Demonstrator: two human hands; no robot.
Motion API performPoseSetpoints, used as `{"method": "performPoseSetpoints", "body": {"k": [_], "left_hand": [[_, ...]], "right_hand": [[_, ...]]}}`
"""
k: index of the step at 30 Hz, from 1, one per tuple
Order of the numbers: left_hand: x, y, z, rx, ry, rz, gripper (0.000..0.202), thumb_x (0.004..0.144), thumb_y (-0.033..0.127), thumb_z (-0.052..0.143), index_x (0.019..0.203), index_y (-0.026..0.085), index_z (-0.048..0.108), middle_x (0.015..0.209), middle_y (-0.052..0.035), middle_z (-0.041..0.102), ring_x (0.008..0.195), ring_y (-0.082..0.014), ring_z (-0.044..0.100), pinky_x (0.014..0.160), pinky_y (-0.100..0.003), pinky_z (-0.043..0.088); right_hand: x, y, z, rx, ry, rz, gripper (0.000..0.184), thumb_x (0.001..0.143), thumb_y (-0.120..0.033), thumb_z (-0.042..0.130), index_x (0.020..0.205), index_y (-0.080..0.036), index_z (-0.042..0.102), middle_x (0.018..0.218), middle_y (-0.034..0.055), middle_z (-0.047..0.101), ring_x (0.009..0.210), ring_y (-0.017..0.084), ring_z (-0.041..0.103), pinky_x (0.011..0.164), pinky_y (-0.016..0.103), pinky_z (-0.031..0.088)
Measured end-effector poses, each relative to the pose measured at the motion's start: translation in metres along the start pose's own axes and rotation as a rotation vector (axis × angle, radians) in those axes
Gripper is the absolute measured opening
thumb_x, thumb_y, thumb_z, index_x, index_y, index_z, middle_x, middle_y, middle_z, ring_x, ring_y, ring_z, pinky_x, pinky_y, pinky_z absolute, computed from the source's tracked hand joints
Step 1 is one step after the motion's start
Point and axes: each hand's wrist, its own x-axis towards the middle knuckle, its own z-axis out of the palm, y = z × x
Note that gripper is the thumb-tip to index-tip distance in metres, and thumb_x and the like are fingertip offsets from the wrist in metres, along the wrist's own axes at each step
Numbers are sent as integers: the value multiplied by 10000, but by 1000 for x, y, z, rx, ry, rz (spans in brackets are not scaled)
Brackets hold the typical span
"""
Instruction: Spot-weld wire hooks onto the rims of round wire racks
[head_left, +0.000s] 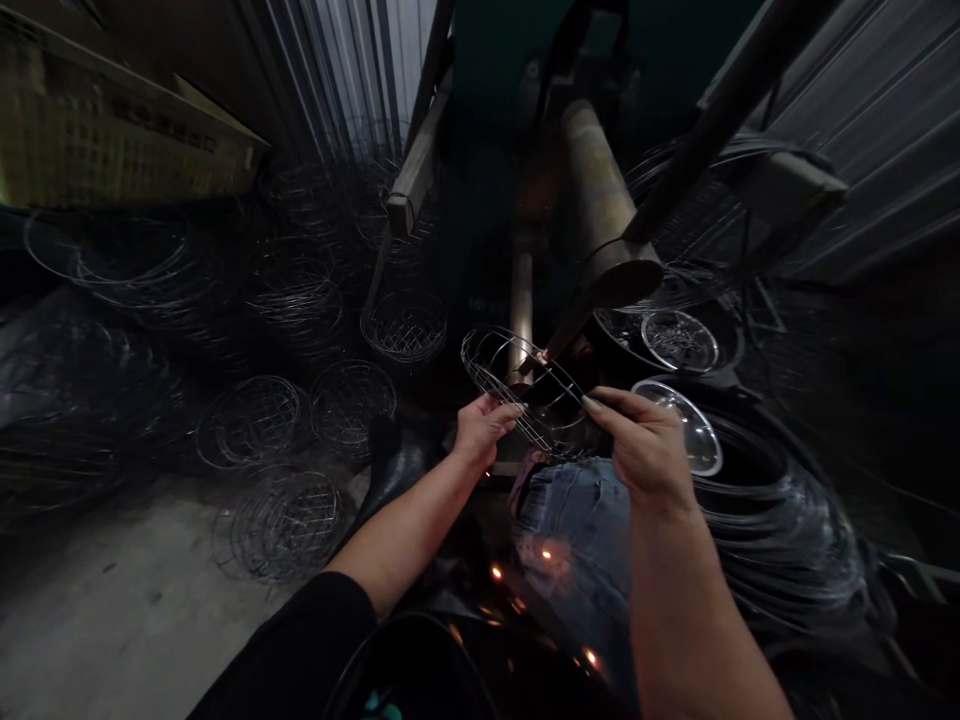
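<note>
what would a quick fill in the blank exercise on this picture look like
The wire basket is held by the left hand and the ____ hand.
The yellow crate is at the picture's upper ____.
The sleeve in view is ____ in colour.
The jeans are ____ in colour.

Missing words: right; left; black; blue

The bare left hand (pixel 484 432) and bare right hand (pixel 651 440) pinch, a little apart; both bare forearms (pixel 411 535) point forward.

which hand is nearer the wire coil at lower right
Right. In view, the right hand is up and left of the coil, at the basket; the left hand is farther left, at the basket's other side.
</note>
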Motion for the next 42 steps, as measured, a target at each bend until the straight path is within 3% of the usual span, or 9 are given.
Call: {"method": "performPoseSetpoints", "body": {"k": [9, 14, 18, 23, 33, 42], "left_hand": [[4, 0, 3, 1, 16, -69, 300, 469, 226, 806, 717, 128, 667, 677, -15, 637, 613, -90, 574, 630, -237, 427], [4, 0, -1, -13, -2, -79, 268, 513, 207, 783, 731, 122, 654, 662, -7, 626, 587, -95, 588, 608, -237, 451], [7, 3, -7, -61, -39, -152, 189, 577, 181, 738, 721, 109, 637, 652, -33, 625, 579, -132, 622, 567, -246, 464], [10, 6, -7, -102, -13, -222, 188, 657, 217, 715, 789, 109, 637, 696, -59, 634, 604, -180, 656, 543, -267, 489], [15, 3, 0, -113, 6, -276, 157, 732, 236, 683, 807, 125, 601, 690, -40, 610, 592, -156, 631, 552, -265, 488], [13, -1, 1, -118, -44, -282, 120, 852, 233, 567, 893, 135, 623, 696, -43, 619, 629, -148, 629, 637, -271, 503]], "right_hand": [[8, -5, 17, 12, 52, 26, 254, 512, -307, 862, 709, -186, 755, 620, 4, 671, 548, 131, 574, 512, 253, 456], [3, 1, -4, 21, -18, 108, 312, 494, -346, 878, 748, -204, 767, 660, 16, 696, 587, 148, 610, 564, 276, 496], [-4, 6, -18, -6, -140, 108, 253, 540, -320, 866, 750, -216, 772, 710, 24, 715, 646, 151, 624, 621, 277, 501], [-3, 1, -4, -69, -102, 2, 225, 570, -306, 842, 758, -204, 771, 711, 19, 709, 641, 158, 614, 635, 297, 491], [11, -2, 10, -123, -35, -8, 277, 525, -336, 836, 749, -191, 763, 717, 28, 714, 653, 175, 619, 657, 324, 494], [5, -15, 18, -44, -13, 103, 265, 476, -298, 840, 692, -182, 741, 583, 2, 654, 528, 138, 569, 518, 269, 450]]}}
